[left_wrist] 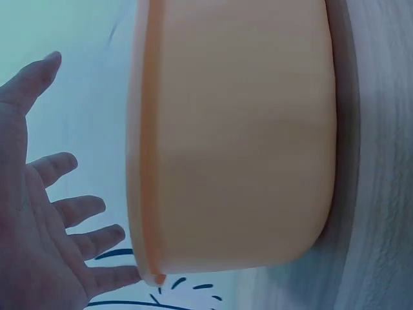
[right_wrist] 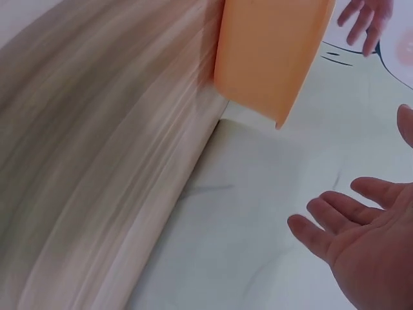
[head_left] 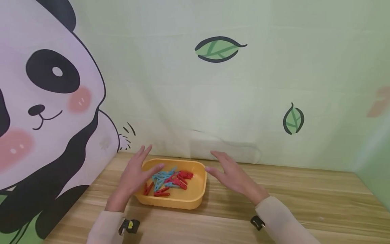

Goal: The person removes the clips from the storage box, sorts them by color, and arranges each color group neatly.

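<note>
Flanking a yellow plastic basin (head_left: pixel 196 186) on the wood-grain desk (head_left: pixel 292 200), the left hand (head_left: pixel 135 175) and right hand (head_left: pixel 234 173) each show a spread grip, the left overlapping the rim without clear sign of contact, the right just beside the opposite end. Red clothespins (head_left: pixel 180 183) and blue clothespins (head_left: pixel 163 176) lie jumbled inside the basin.

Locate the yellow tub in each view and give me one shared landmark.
Head: yellow tub at lower center, slightly left.
Left wrist: large through the middle, cut off by the top edge.
Right wrist: upper middle, cut off by the top edge.
Shared landmark: the wooden tabletop under it.
</note>
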The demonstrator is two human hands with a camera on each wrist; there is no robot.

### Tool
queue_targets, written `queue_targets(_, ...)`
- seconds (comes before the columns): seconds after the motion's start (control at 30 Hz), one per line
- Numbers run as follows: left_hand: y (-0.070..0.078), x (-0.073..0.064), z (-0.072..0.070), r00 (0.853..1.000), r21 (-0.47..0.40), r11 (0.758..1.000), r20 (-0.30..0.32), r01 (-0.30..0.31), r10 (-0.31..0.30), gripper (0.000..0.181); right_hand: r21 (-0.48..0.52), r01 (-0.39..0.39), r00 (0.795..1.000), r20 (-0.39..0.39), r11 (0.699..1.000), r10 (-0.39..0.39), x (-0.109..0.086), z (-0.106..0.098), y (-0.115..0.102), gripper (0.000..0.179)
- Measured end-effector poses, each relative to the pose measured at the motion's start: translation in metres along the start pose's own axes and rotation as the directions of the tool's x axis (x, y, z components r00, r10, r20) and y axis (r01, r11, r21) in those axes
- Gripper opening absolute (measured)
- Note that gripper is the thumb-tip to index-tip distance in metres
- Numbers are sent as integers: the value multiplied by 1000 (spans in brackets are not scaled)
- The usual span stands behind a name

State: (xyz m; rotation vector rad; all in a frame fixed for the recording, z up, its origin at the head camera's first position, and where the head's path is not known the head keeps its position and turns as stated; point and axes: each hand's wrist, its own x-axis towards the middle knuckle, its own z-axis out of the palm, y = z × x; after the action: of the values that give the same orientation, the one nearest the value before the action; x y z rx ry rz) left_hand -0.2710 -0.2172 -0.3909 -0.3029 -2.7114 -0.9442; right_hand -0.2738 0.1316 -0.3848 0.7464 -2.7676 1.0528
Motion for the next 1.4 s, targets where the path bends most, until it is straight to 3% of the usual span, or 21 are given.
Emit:
queue_targets(0.2, -5, -1, 0, 999, -76, 996, 15, 44, -43, 87, 93, 0, 1000, -15, 996, 1, 7, 3, -3, 73)
queue_targets(0.47, -14, -1, -3, 991, -148, 981, -10, 129, -132, 80, 216, -6, 1000, 0, 976, 6, 18, 10, -6, 65)
queue_targets(0.87, -31, -4, -3, 979, -135, 983, -150, 121, -141, 41, 324, 103, 993, 14, 940, -114, 29, 27, -3, 37)
queue_targets(1.13, -44, -7, 1, 955, -175, 952, -115, 252, -274, 29, 257, 106, 992, 43, 961, -121, 34, 40, -7, 29)
queue_targets(1.4, -55, -4, 6, 956, -178, 950, -99, 258, -278, 29, 225, 100, 989, 87, 969, -122, 43, 43, -13, 26)
